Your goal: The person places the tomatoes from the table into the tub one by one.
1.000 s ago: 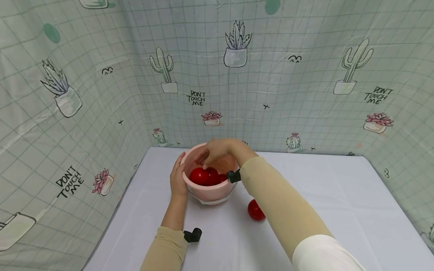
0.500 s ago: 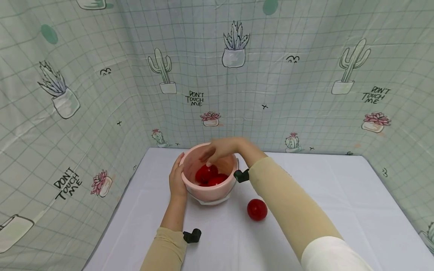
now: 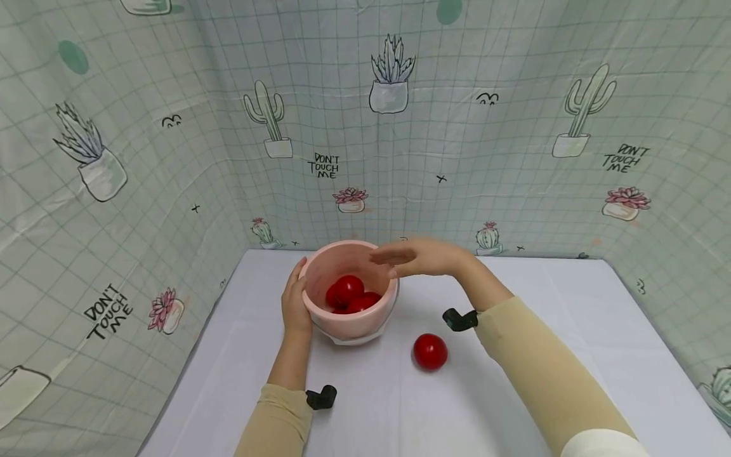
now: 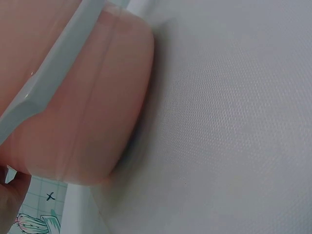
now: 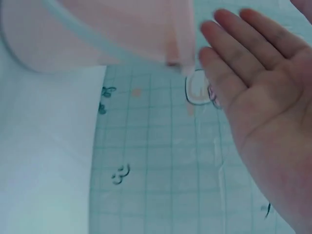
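A pink bucket [image 3: 348, 327] with a pale handle [image 4: 63, 53] stands on the table, tilted in neither wrist view beyond the camera's own angle. Inside lie several glossy round red things [image 3: 348, 290]; whether balls or fruit I cannot tell. My left hand [image 3: 296, 301] holds the bucket's left side at the rim, part of its fingers hidden behind the wall. Over the right rim hovers my right hand [image 3: 425, 257], its fingers straight and nothing in them; the right wrist view shows the bare palm [image 5: 278, 102]. Another round red thing [image 3: 430, 352] lies on the table, right of the bucket.
A white cloth [image 3: 514, 317] covers the table. Around its back and sides hangs a gridded curtain [image 3: 445, 139] printed with cacti, close behind the bucket. Small black cameras [image 3: 322, 397] sit on both wrists.
My right hand has come up out of the bucket and moved right, its fingers straightening. The red things inside have shifted. The left hand stays on the bucket.
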`<state>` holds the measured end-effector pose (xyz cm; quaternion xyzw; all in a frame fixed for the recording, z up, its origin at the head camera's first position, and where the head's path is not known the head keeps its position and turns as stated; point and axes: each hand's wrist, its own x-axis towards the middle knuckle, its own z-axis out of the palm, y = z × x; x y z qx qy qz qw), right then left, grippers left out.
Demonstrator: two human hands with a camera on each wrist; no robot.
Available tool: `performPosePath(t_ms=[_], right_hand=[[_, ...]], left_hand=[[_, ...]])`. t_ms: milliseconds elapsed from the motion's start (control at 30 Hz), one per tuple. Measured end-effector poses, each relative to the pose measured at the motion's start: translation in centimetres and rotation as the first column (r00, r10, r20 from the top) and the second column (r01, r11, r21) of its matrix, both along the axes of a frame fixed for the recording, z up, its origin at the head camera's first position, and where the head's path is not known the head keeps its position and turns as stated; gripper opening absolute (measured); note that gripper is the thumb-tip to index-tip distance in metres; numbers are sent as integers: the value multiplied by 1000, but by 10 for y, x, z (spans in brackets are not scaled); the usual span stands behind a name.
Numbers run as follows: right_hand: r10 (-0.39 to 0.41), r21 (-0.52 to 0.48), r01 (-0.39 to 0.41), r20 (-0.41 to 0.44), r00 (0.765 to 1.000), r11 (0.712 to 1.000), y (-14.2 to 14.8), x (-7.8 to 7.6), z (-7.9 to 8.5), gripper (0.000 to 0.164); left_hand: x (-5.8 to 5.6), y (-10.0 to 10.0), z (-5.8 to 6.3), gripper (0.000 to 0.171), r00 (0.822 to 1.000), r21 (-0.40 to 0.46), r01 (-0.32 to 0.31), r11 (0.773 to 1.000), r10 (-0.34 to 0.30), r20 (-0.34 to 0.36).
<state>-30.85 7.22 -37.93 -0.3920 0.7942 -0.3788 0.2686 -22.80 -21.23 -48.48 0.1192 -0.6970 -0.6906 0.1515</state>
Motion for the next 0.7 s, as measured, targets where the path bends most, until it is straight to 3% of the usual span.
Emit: performPosePath(t_ms=[267,533,700], right_hand=[[-185,-190,184,13,983,964,52,37,-35,60],[-184,-314,201,83,979,928,79,76,-85,68],[-206,-288,237,133,969,928,86,97,-115,68]], left_hand=[[0,-1,1,45,1000,7,3,1000,-3,5],[0,-2,0,44,1000,-5,3,1000,-3,12],[1,0,0,44,1000,-20,3,1000,-3,9]])
